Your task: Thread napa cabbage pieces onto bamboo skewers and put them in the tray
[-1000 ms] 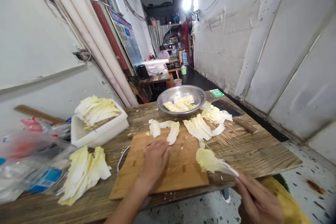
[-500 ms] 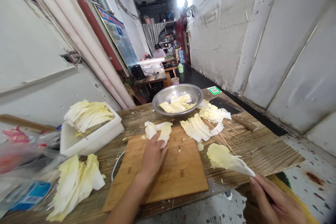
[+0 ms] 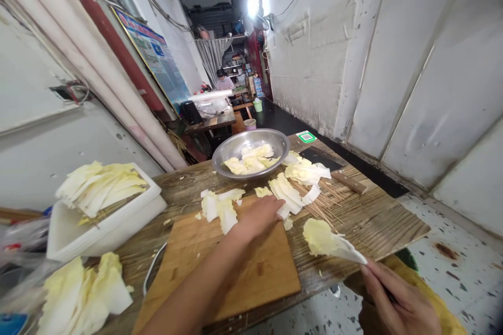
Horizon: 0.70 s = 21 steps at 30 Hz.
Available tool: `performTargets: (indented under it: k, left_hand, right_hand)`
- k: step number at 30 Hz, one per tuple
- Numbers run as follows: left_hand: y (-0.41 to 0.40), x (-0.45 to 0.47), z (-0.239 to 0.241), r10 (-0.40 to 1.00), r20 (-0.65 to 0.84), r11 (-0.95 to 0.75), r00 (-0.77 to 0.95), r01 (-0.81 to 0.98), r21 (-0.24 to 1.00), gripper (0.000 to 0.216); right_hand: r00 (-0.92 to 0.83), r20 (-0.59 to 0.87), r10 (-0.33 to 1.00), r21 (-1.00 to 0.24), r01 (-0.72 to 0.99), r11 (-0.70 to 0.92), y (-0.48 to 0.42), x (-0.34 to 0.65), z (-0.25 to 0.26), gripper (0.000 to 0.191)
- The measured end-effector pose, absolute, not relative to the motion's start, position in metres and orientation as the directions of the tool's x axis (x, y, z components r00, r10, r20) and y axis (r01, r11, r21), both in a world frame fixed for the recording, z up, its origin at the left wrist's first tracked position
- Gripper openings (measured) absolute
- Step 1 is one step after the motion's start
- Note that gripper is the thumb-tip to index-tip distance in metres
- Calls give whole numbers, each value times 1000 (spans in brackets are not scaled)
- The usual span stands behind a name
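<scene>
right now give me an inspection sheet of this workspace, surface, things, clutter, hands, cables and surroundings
Surface: wooden table, small pale scraps scattered on it; board lying on top.
Things: cabbage leaves loose on the table, in the bowl and heaped in the tub; skewers loose at the right; cleaver beyond them.
Clutter: plastic bags at the left; green code card at the far edge.
Hands: right hand holds a leaf by its white end; left hand is at the leaves near the skewers, grip unclear.
Cables: wires along the upper left wall.
Surroundings: lit lamp; a person in the background.
</scene>
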<state>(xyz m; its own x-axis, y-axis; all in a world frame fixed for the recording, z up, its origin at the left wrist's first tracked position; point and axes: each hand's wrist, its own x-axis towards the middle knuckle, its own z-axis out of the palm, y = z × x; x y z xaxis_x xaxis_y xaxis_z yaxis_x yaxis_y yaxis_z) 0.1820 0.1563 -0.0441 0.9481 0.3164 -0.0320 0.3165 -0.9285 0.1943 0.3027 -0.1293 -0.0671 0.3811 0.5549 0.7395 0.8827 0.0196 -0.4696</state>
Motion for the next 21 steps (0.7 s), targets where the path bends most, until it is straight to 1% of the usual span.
performTargets:
  k: [2, 5, 7, 11, 14, 17, 21]
  left_hand:
    - [159, 181, -41, 320, -64, -919, 945, 326, 220, 42]
    - [161, 180, -35, 345, -105, -902, 933, 360, 236, 59]
    - [162, 182, -32, 369, -131, -891, 920, 390, 233, 61]
    - [166, 182, -33, 388, -161, -878, 908, 417, 235, 50]
    - [166, 179, -35, 400, -148, -874, 905, 425, 236, 40]
    - [160, 174, -31, 411, -103, -867, 906, 424, 263, 22]
    - [142, 157, -14, 466, 26, -828, 885, 426, 365, 8]
  right_hand:
    - [376, 738, 560, -473, 881, 31, -129, 303, -68, 26]
    - [385, 740, 551, -486, 873, 43, -125, 303, -70, 24]
    - [397, 747, 533, -501, 863, 59, -123, 301, -69, 22]
    - [399, 736, 548, -523, 848, 86, -124, 297, -66, 19]
    - [412, 725, 552, -543, 835, 91, -127, 295, -66, 19]
    - [416, 710, 568, -553, 829, 83, -129, 293, -65, 19]
    - [393, 708, 587, -543, 834, 97, -131, 289, -60, 20]
